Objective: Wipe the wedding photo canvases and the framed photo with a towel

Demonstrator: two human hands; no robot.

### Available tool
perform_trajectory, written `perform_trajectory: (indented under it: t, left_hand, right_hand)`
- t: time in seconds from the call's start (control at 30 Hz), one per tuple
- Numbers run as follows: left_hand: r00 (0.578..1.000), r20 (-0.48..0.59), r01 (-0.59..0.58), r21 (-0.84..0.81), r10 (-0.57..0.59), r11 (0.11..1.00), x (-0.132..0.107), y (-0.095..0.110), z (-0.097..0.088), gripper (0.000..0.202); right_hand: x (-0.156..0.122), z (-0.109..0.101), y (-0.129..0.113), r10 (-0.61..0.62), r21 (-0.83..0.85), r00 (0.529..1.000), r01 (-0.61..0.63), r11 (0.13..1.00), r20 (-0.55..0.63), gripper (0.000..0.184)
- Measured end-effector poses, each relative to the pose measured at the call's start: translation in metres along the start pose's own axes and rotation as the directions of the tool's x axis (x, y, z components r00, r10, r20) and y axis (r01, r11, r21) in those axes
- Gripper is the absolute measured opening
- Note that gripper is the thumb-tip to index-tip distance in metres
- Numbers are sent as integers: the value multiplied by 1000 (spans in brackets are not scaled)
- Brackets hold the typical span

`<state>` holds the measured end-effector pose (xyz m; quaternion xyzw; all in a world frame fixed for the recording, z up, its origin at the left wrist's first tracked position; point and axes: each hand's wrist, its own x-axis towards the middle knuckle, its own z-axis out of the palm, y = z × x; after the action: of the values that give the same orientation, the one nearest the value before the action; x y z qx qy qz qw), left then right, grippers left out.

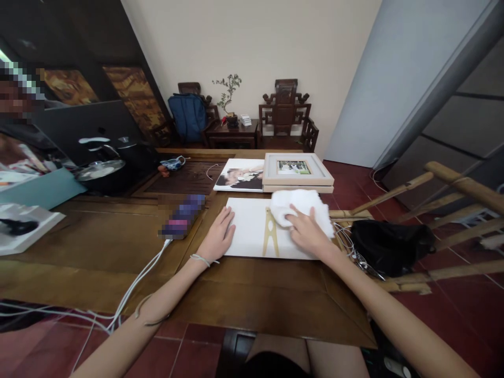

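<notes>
A white panel (pixel 244 233), which looks like the back of a picture frame, lies flat on the wooden table near its front edge. A tan A-shaped stand (pixel 266 239) runs down its middle. My left hand (pixel 218 235) rests flat along the panel's left edge, fingers stretched out and holding nothing. On the right part of the panel, my right hand (pixel 310 231) grips a bunched white towel (pixel 301 202) and presses it down, with a finger tucked into a fold. The towel and hand hide the panel's right end.
Behind the panel lie a photo print (pixel 240 176) and stacked light-wood picture frames (pixel 298 170). A phone (pixel 183 216) with white cables (pixel 137 281) lies left. A glass-lidded pot (pixel 100 170) stands farther left. Beyond the table's right edge, a bamboo rack (pixel 394 191) holds a black bag (pixel 389 244).
</notes>
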<state>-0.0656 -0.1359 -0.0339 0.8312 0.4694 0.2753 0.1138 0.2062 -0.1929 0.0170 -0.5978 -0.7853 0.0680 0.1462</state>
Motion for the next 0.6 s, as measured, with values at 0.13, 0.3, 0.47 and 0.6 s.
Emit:
perform_trajectory:
  t: [0.13, 0.3, 0.47, 0.6]
  left_hand:
    - [985, -89, 144, -29, -146, 989, 0, -1, 2, 54]
    - [934, 24, 331, -428, -356, 841, 13, 6, -16, 58]
    - [871, 191, 408, -794, -452, 450, 15, 29, -51, 56]
    - [860, 155, 375, -839, -486, 395, 6, 61, -83, 59]
  right_hand:
    - [-46, -6, 17, -1, -23, 1000, 1, 1000, -15, 37]
    - [-70, -5, 14, -111, 101, 993, 114, 988, -36, 31]
    - [-69, -6, 16, -99, 122, 991, 110, 986, -90, 16]
    - [-69, -14, -9, -69, 155, 987, 92, 984, -145, 18]
